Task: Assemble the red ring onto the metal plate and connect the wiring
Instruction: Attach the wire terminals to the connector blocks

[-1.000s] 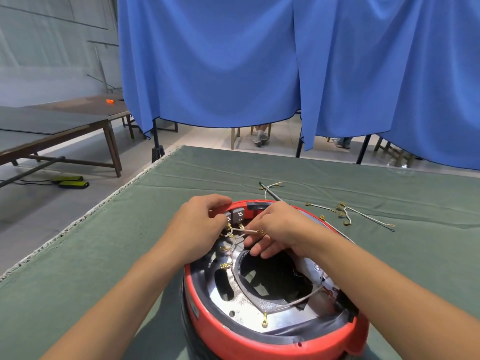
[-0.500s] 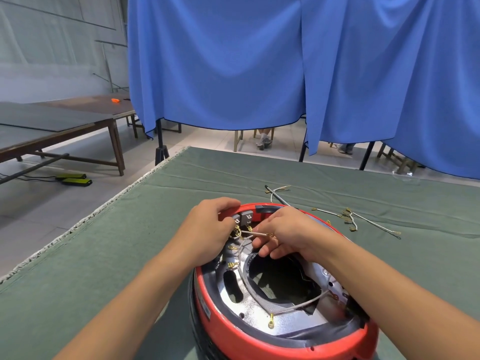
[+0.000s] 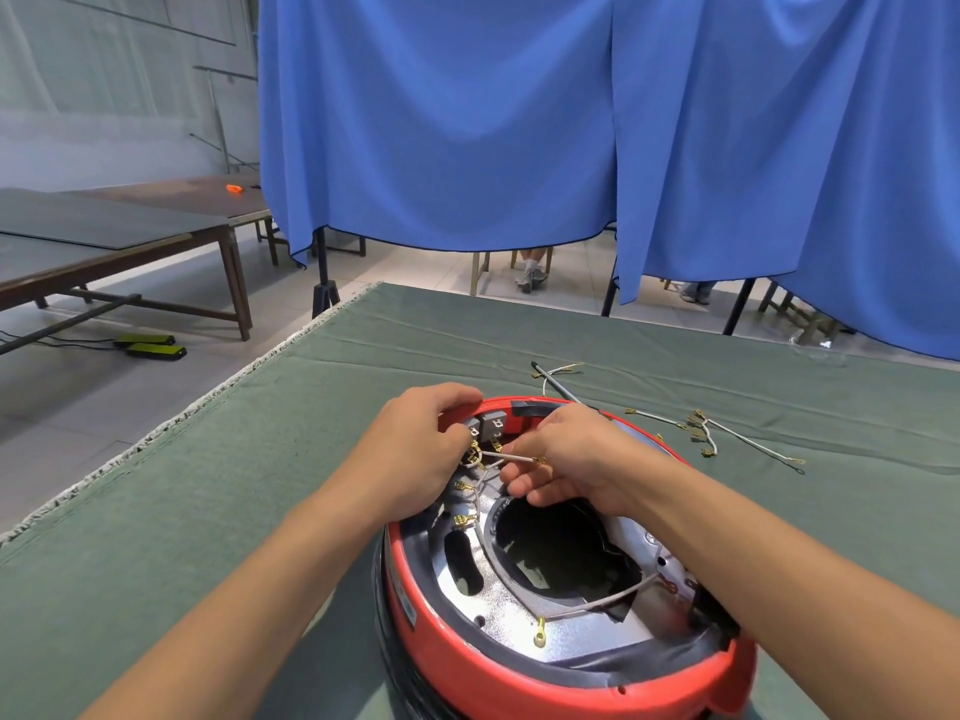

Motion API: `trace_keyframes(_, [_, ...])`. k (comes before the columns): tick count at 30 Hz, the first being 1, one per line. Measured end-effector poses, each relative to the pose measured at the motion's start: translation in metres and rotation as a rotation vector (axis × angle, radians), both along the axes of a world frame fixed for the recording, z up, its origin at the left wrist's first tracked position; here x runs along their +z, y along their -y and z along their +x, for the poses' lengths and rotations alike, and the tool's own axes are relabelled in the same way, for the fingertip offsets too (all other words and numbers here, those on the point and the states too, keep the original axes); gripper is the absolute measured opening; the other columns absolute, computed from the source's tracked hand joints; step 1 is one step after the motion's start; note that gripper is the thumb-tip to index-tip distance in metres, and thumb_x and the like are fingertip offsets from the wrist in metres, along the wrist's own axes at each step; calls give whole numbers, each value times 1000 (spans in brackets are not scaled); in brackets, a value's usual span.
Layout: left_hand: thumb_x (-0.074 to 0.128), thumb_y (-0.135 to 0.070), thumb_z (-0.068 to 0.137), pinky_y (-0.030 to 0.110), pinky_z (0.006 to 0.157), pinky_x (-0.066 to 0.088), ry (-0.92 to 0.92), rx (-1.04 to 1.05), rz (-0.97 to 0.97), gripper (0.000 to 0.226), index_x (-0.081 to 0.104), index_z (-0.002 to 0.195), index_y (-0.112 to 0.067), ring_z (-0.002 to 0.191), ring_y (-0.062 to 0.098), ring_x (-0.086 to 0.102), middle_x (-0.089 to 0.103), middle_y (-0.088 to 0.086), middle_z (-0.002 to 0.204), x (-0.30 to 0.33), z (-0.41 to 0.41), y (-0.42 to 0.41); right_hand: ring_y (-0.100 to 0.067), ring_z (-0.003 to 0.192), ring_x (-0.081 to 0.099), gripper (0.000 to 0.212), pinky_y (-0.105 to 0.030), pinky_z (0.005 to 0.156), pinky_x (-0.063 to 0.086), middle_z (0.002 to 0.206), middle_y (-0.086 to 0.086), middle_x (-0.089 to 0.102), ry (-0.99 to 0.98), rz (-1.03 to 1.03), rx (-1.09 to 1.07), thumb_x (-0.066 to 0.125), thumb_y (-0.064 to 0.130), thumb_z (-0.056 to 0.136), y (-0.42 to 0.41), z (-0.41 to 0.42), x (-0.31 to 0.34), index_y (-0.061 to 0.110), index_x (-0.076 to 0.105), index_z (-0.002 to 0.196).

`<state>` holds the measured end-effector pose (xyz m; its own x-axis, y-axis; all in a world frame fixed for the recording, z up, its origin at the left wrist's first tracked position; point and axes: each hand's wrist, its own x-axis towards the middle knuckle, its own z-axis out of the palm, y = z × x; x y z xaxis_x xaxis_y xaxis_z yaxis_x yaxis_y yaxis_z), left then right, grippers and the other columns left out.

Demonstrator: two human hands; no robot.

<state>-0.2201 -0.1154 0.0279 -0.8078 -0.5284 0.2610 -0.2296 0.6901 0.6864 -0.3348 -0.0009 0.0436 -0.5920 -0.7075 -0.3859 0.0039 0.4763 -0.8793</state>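
Red plastic is being worked at its far rim: the red ring [image 3: 519, 672] is already seated around the metal plate [image 3: 524, 610], and the whole assembly is resting on the green-clothed worktop [image 3: 208, 511], close to the person. The wiring step appears to be in hand. The left hand [image 3: 415, 449] is being curled over the far edge of the ring beside the grey terminal blocks [image 3: 485, 426], its fingertips apparently pinching at the brass connectors [image 3: 474, 453] there, though the exact grip is hidden. The right hand [image 3: 576, 459] is being closed on a white wire [image 3: 511, 456] whose brass terminal is showing at the thumb.

To do this well, the terminal is best being held close behind its brass end, so that the wire is not buckling, and being lined up squarely with the tab before it is pushed home. The block should be braced by the left hand while the push is made. Another wire with a ring terminal [image 3: 540, 627] is lying loose on the plate near the front; care is needed that it is not dragged.

Spare wires [image 3: 701, 428] are lying on the cloth to the right, well apart from the ring.

No brand or readable writing is being shown; small marks on the grey blocks and the plate are too small to be read.
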Motion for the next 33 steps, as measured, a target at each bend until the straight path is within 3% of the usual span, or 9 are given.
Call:
trace_keyframes(8, [51, -7, 87, 16, 92, 36, -6, 4, -36, 43, 61, 126, -21, 110, 5, 55, 64, -8, 124, 0, -2, 0, -17, 45, 65, 13, -22, 41, 50, 54, -8, 63, 26, -49, -13, 52, 1, 95, 3, 2, -3, -3, 56, 83])
trace_keyframes(18, [51, -7, 86, 15, 91, 36, -16, -4, -46, 43, 62, 125, -21, 109, 5, 56, 65, -8, 122, 0, -1, -1, -17, 45, 64, 6, -22, 41, 49, 62, -12, 62, -15, -56, 12, 52, 1, 95, 5, 2, -5, -4, 55, 93])
trace_keyframes(29, [51, -10, 86, 24, 98, 42, -20, 9, -39, 42, 62, 125, -22, 110, 7, 58, 66, -8, 121, 1, 0, -2, -17, 44, 64, 5, -22, 41, 50, 64, -14, 62, 16, -70, 15, 52, -1, 95, 7, 4, -4, -5, 53, 91])
trace_keyframes(33, [52, -9, 86, 20, 95, 41, -31, 14, -25, 42, 63, 125, -21, 109, 6, 58, 66, -9, 120, 1, 1, -1, -16, 46, 64, 5, -22, 41, 49, 61, -10, 65, -20, -49, 20, 56, 1, 94, 7, 1, -3, -4, 56, 92])
